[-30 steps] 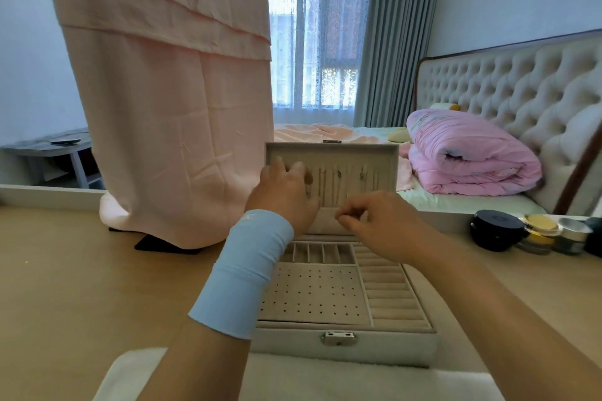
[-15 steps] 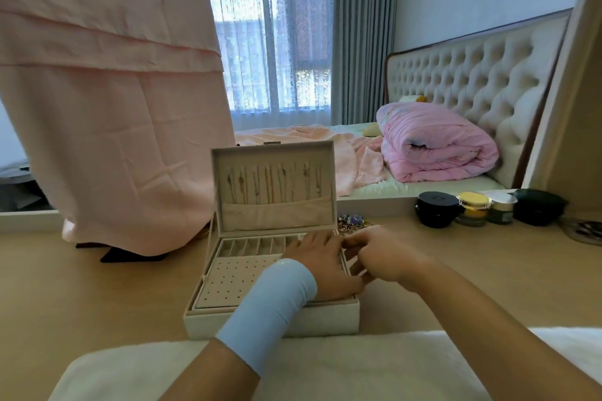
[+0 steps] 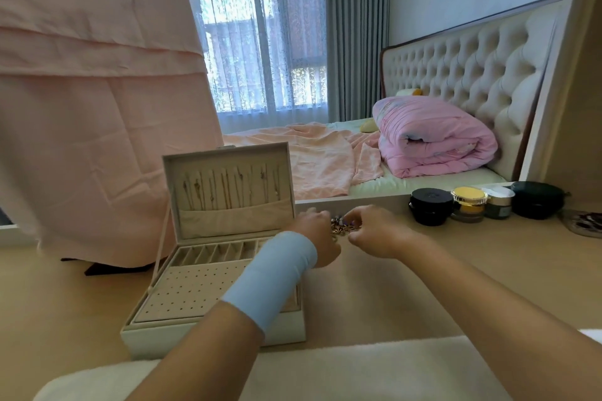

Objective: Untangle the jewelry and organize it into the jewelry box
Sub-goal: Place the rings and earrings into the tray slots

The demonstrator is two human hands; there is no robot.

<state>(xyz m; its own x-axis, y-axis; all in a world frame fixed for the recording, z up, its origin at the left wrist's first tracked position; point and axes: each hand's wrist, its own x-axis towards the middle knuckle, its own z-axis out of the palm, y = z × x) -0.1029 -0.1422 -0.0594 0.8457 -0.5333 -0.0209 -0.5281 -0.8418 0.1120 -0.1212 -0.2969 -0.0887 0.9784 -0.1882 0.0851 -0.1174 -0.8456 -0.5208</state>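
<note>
Jewelry box point(image 3: 211, 330) sits open on the table point(image 3: 423, 286), necklaces point(image 3: 228, 187) hanging in a row inside its lid (standing upright). Just right of it lies the tangle of jewelry point(image 3: 341, 226). Right hand point(image 3: 374, 231) pinches it with curled fingers. The left hand point(image 3: 317, 238) is right against it, but its grip is hidden, I cannot tell.

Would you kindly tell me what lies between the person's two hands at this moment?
In the head view, a tangled heap of jewelry lies on the table between the left hand and the right hand, whose fingers both reach it.
</note>
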